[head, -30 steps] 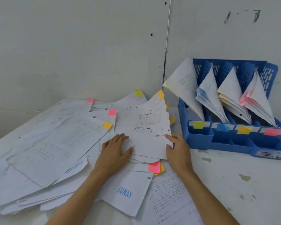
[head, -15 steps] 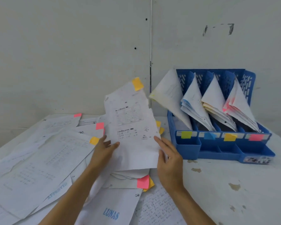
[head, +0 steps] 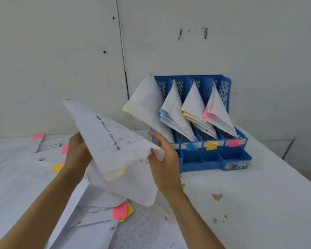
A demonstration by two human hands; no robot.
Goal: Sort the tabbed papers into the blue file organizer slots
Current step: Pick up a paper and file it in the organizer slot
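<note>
Tabbed paper (head: 111, 141) up over the counter (head: 258, 194) pile, pinched by left hand (head: 77, 151) and right hand (head: 163, 162) fingers (head: 154, 138), tilted toward blue file organizer (head: 214, 159) at back edge, likely to match its yellow tab (head: 122, 171).

My right hand (head: 164, 164) can pass over the table (head: 258, 203) on the right. Far off, leaning papers (head: 171, 108) crowd the blue organizer (head: 205, 159) slots. The held sheet (head: 111, 141) blocks the middle.

The left hand (head: 78, 153) and right hand (head: 166, 164) hover raised, fingers curled.
</note>
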